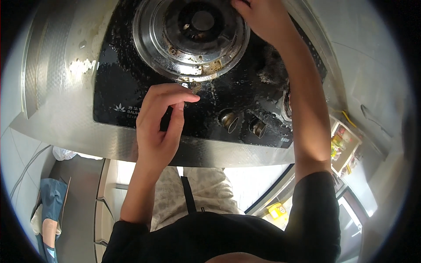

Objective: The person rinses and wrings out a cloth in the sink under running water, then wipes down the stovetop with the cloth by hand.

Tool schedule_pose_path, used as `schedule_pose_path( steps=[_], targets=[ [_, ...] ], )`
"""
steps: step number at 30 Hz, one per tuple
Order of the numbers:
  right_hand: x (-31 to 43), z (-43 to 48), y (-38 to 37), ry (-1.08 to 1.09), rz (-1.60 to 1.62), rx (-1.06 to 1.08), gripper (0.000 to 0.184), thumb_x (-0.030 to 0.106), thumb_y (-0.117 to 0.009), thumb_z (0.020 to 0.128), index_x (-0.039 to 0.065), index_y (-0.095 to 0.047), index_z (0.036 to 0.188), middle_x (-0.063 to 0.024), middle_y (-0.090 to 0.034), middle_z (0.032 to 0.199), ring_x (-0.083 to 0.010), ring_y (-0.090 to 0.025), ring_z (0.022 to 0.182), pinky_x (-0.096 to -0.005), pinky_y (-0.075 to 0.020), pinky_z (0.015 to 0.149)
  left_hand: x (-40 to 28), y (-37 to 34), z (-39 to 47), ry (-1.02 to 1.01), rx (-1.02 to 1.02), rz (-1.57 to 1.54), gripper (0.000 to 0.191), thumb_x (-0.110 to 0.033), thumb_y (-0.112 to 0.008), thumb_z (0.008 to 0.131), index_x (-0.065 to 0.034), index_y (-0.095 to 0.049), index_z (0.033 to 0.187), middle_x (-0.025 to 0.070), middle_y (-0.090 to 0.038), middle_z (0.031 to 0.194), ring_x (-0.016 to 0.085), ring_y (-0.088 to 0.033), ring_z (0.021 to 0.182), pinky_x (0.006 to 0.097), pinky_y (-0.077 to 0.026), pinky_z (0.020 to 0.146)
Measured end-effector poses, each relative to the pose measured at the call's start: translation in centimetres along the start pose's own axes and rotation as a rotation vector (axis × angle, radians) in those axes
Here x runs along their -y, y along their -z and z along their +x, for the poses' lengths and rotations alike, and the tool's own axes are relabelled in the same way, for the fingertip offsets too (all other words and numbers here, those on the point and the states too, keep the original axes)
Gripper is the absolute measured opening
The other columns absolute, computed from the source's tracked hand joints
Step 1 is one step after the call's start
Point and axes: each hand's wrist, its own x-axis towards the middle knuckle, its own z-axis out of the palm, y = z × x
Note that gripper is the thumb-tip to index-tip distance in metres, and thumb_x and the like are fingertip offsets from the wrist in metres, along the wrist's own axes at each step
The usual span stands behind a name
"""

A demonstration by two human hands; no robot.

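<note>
A black glass gas cooktop (115, 79), wet and stained, lies before me in a steel counter. My left hand (161, 121) hovers over its front edge, fingers bent and thumb near the index finger, with nothing seen between them. At the top edge of the view, my right hand (260, 16) is over the right side of the round steel burner surround (190, 70); its fingers are partly cut off, so what it touches cannot be told. The burner cap (202, 20) sits in the middle of the surround. Two control knobs (229, 121) stand right of my left hand.
The steel counter (59, 121) has a raised rim at the left. An open drawer or box (345, 148) with colourful packets is at the right, below the counter. A dark cabinet top (79, 197) with a white plastic bag (64, 153) is at the lower left.
</note>
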Motion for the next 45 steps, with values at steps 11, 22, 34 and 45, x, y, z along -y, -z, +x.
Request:
schedule_pose_path(
  steps=[11,22,34,45],
  targets=[
    [5.6,-8.8,-2.6,-0.546,0.090,-0.178,0.035,0.012,-0.064,0.095,0.007,-0.069,0.129,-0.0266,-0.071,0.089,-0.0413,-0.071,0.083,-0.0475,-0.0573,0.077,-0.9,-0.2,0.7,0.033,0.002,-0.003,0.025,0.011,-0.057,0.093,-0.0037,-0.072,0.107,0.0106,-0.066,0.108,0.021,-0.064,0.096,0.0298,-0.051,0.084],
    [12.2,-10.6,-6.6,-0.786,0.202,-0.416,0.032,0.009,-0.063,0.096,-0.003,-0.065,0.126,-0.0297,-0.069,0.091,-0.0456,-0.070,0.081,-0.0479,-0.0566,0.069,-0.5,-0.3,1.4,0.072,0.124,0.009,0.017,0.001,-0.053,0.104,-0.0002,-0.068,0.112,0.0102,-0.063,0.117,0.015,-0.062,0.104,0.0270,-0.049,0.089],
    [15.5,-11.3,-7.7,-0.799,0.137,-0.427,0.038,0.008,-0.074,0.087,0.006,-0.073,0.125,-0.0201,-0.074,0.097,-0.0263,-0.072,0.072,-0.0340,-0.0562,0.062,0.4,-1.0,1.4,0.064,0.067,-0.046,0.021,0.009,-0.055,0.095,-0.0021,-0.070,0.105,0.0117,-0.065,0.109,0.020,-0.066,0.096,0.0294,-0.053,0.084],
    [14.8,-13.4,-7.3,-0.895,0.888,-0.604,0.035,-0.001,-0.061,0.096,-0.002,-0.067,0.131,-0.0116,-0.076,0.110,-0.0128,-0.070,0.095,-0.0261,-0.0559,0.085,0.9,0.6,0.8,0.016,0.076,0.013,0.013,-0.001,-0.053,0.105,0.0002,-0.065,0.110,0.0107,-0.062,0.119,0.015,-0.061,0.104,0.0269,-0.049,0.088]
  ],
)
